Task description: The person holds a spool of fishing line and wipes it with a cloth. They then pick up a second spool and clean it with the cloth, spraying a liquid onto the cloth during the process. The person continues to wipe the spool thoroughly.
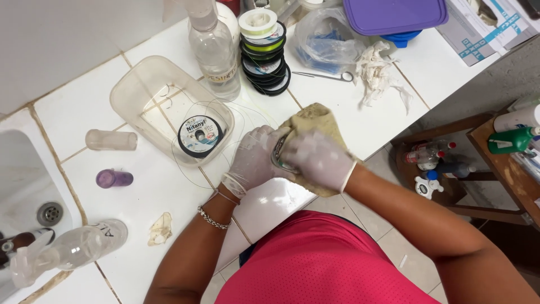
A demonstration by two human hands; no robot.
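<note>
Both my hands wear thin white gloves and meet over a tan cloth (pixel 315 121) at the white tiled counter's (pixel 84 107) front edge. My left hand (pixel 254 159) and my right hand (pixel 318 159) close together around a small round spool of line (pixel 278 156), mostly hidden between the fingers. A loose loop of thin line runs from there toward a black spool (pixel 199 135) lying in a clear plastic tub (pixel 138 93). A bracelet sits on my left wrist.
A stack of line spools (pixel 263 52) and a clear spray bottle (pixel 215 53) stand behind the tub. Scissors (pixel 323 75), a crumpled tissue (pixel 378 70), a purple-lidded box (pixel 394 14), a purple cap (pixel 113 178), a lying bottle (pixel 81 245) and a sink (pixel 34 191) surround them.
</note>
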